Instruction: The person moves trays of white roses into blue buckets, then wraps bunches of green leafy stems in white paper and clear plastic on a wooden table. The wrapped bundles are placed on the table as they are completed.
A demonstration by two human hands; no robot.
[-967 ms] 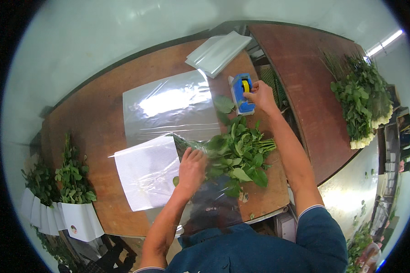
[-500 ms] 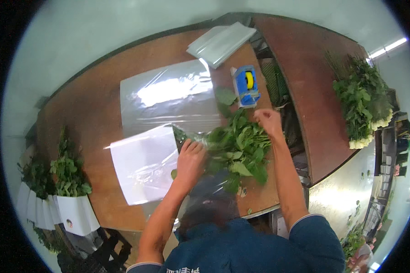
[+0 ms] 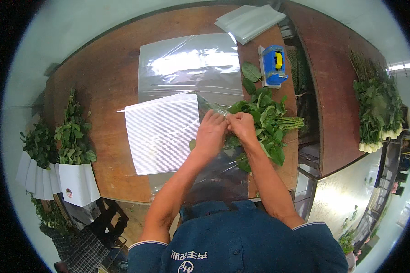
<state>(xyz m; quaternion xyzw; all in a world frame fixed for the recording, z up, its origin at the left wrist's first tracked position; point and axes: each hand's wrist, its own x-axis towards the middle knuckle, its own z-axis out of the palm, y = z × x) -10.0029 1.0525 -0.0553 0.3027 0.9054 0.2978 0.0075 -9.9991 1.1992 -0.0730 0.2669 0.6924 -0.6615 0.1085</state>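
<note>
A leafy bunch of stems (image 3: 271, 116) lies on the brown table, its cut ends (image 3: 292, 123) pointing right. Its left end is wrapped in white ribbed paper (image 3: 161, 132) with clear plastic film (image 3: 214, 108) gathered around it. My left hand (image 3: 212, 132) is closed on the gathered film where the paper meets the leaves. Right beside it, my right hand (image 3: 242, 127) has its fingers pinched together against the film. What those fingertips hold is too small to tell. Any flower heads inside the paper are hidden.
A flat clear film sheet (image 3: 191, 68) lies beyond the bunch. Folded film (image 3: 250, 22) and a blue tape dispenser (image 3: 274, 66) with yellow core sit at the far right. White-wrapped bunches (image 3: 79, 182) stand left. Beyond a gap, white flowers (image 3: 379, 111) lie on another table.
My right hand has come leftward from near the cut stem ends to the gathered film, meeting my left hand. My left hand stays at the film. The whole view has shifted.
</note>
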